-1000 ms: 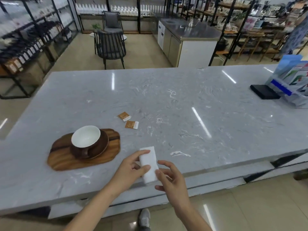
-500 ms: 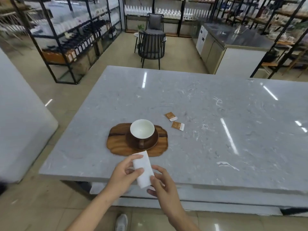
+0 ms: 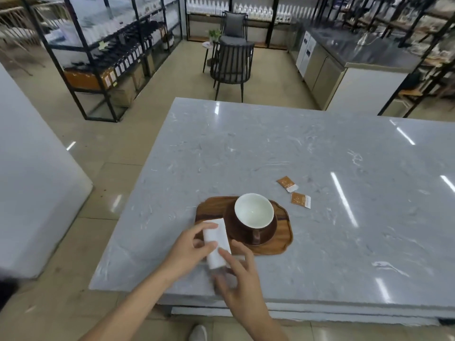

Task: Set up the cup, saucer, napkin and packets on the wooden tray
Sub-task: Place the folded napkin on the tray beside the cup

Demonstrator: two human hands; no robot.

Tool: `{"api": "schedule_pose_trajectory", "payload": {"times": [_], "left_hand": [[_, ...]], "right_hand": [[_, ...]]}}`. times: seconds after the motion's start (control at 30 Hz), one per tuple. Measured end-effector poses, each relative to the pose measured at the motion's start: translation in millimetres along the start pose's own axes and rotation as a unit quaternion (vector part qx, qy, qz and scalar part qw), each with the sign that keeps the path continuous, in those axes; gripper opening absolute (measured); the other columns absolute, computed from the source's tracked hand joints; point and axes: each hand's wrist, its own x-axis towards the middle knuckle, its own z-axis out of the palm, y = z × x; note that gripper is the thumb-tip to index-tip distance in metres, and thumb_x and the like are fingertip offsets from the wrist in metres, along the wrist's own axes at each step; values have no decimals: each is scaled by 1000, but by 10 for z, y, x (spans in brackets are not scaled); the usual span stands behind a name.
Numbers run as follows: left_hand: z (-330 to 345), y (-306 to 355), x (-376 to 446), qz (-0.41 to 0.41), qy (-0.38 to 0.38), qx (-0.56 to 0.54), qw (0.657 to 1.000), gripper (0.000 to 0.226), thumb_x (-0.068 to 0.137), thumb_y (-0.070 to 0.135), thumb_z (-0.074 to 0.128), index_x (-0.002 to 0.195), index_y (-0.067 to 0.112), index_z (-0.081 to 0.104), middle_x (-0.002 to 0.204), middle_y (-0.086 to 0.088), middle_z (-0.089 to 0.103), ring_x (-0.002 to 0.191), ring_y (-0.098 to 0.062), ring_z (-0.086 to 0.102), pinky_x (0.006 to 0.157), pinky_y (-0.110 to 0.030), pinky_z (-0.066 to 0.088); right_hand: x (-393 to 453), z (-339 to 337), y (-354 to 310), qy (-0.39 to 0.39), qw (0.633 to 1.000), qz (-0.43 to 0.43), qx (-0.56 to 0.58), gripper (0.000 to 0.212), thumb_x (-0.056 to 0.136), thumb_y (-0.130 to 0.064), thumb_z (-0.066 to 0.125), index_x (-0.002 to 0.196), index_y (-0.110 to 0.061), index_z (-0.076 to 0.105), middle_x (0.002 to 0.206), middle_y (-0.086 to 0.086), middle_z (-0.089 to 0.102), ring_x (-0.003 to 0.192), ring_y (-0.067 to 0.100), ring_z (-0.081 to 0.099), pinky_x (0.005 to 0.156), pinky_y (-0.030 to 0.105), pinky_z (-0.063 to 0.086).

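A wooden tray (image 3: pixel 283 242) lies near the front left of the grey marble counter. On it sits a brown saucer (image 3: pixel 267 236) with a brown cup (image 3: pixel 253 214), white inside. My left hand (image 3: pixel 188 249) pinches a folded white napkin (image 3: pixel 218 241) over the tray's left end. My right hand (image 3: pixel 237 279) holds the napkin's near end, its fingers blurred. Two orange packets (image 3: pixel 286 184) (image 3: pixel 300 200) lie on the counter just right of the tray.
The marble counter (image 3: pixel 320 168) stretches away to the right. A black chair (image 3: pixel 232 62) stands beyond its far edge. Black shelving with bottles lines the back left, and a steel-topped cabinet (image 3: pixel 349 70) stands at the back right.
Both hands carried the napkin leftward and forward from the counter's front edge to the tray's left end. The view swung left with them.
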Motion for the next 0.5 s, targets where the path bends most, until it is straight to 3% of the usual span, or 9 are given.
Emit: {"api": "schedule_pose_trajectory", "payload": {"times": [0.1, 0.17, 0.3, 0.37, 0.5], "left_hand": [[-83, -62, 209, 10, -3, 68, 998, 38, 90, 20, 72, 119, 42, 65, 128, 2, 61, 101, -19, 70, 85, -36, 62], [-129, -104, 328, 34, 4, 119, 992, 38, 90, 17, 72, 119, 41, 65, 125, -2, 58, 93, -15, 71, 81, -25, 60], [-219, -140, 517, 66, 19, 191, 979, 38, 89, 15, 72, 123, 33, 67, 119, -2, 54, 91, -10, 68, 75, -5, 48], [-267, -167, 556, 96, 20, 265, 959, 37, 91, 23, 69, 126, 34, 66, 120, 0, 52, 104, -14, 62, 86, -9, 44], [-382, -135, 589, 169, 1, 423, 890, 40, 95, 42, 54, 133, 36, 63, 143, -4, 47, 125, -26, 43, 106, -38, 43]], "right_hand": [[187, 138, 52, 23, 996, -18, -87, 53, 88, -6, 74, 137, -23, 60, 145, 9, 47, 110, 10, 63, 90, 26, 58], [288, 225, 50, 20, 991, -12, -131, 49, 91, -9, 72, 137, -20, 61, 142, 12, 53, 102, 18, 68, 80, 30, 61], [427, 364, 46, 36, 986, -11, -163, 45, 96, -11, 64, 140, -18, 60, 143, 13, 55, 120, 24, 63, 93, 30, 57], [463, 420, 54, 46, 983, -7, -178, 44, 95, -10, 64, 139, -16, 60, 142, 15, 56, 123, 27, 61, 96, 34, 56], [443, 525, 94, 66, 973, 5, -223, 52, 82, -2, 75, 133, -9, 65, 134, 21, 62, 111, 34, 68, 88, 36, 61]]}}
